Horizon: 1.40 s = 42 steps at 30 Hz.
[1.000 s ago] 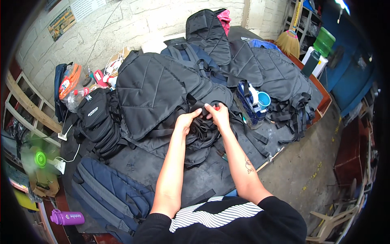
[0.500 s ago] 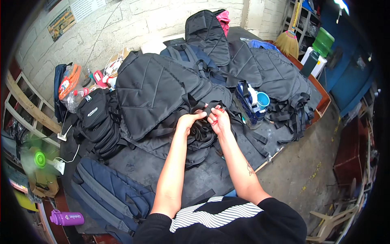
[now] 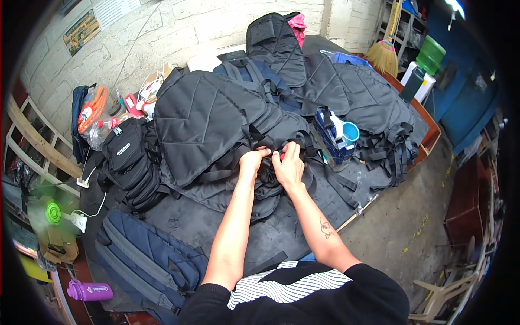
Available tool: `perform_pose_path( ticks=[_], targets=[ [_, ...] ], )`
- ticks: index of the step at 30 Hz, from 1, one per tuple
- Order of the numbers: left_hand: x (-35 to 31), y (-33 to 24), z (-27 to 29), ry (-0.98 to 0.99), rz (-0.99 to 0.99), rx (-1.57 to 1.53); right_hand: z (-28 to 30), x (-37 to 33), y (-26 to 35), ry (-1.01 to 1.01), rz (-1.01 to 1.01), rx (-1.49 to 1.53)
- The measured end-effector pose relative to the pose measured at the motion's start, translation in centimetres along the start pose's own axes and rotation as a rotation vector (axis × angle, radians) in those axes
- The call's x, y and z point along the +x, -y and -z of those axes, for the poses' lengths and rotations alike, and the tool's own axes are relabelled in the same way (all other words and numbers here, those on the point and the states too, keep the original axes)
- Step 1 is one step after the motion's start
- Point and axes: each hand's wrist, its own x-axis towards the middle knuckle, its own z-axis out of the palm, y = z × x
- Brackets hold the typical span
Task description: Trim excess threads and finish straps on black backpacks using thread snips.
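Note:
My left hand (image 3: 253,161) is closed on a black webbing strap (image 3: 252,134) of a black backpack (image 3: 203,114) with stitched angular lines. Close beside it, my right hand (image 3: 290,167) is curled with the knuckles up. A small red thing (image 3: 282,156) shows between its thumb and fingers, mostly covered, so its kind does not show. Bunched black straps (image 3: 267,176) hang beneath both hands, over the lower part of the bag.
More black backpacks (image 3: 357,92) are heaped on the dark table (image 3: 227,246). A clear container (image 3: 336,151) holding a blue cup (image 3: 350,132) stands right of my hands. A smaller black bag (image 3: 130,157) sits left, a navy backpack (image 3: 146,254) at the near left, beside a purple bottle (image 3: 91,291).
My right hand has turned over, knuckles now upward, and come down slightly among the straps. The left hand has shifted only a little. The bags have stayed where they were.

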Motion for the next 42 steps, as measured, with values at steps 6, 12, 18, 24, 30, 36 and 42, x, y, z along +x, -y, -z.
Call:
perform_pose_path(
  ticks=[6,12,18,24,30,36,42],
  targets=[
    [0.2,0.2,-0.1,-0.019,0.001,-0.015,-0.5,0.1,0.0,-0.041,-0.017,0.043],
    [0.2,0.4,-0.2,-0.028,-0.009,-0.016,-0.1,0.0,0.4,-0.048,-0.012,0.052],
    [1.4,1.6,-0.3,-0.013,-0.008,0.127,-0.5,0.1,-0.3,-0.025,-0.037,-0.022],
    [1.7,1.9,0.1,-0.05,-0.057,0.243,-0.3,0.0,0.1,-0.064,-0.019,0.034],
    [0.7,1.5,0.3,0.005,-0.096,0.18,1.1,0.5,1.1,-0.134,0.075,-0.03],
    [-0.2,0.3,0.7,0.219,-0.14,0.084,1.4,1.9,0.1,-0.012,0.1,-0.026],
    [-1.5,-3.1,2.8,0.396,-0.013,-0.347,4.5,2.5,0.7,0.021,0.324,0.346]
  ],
)
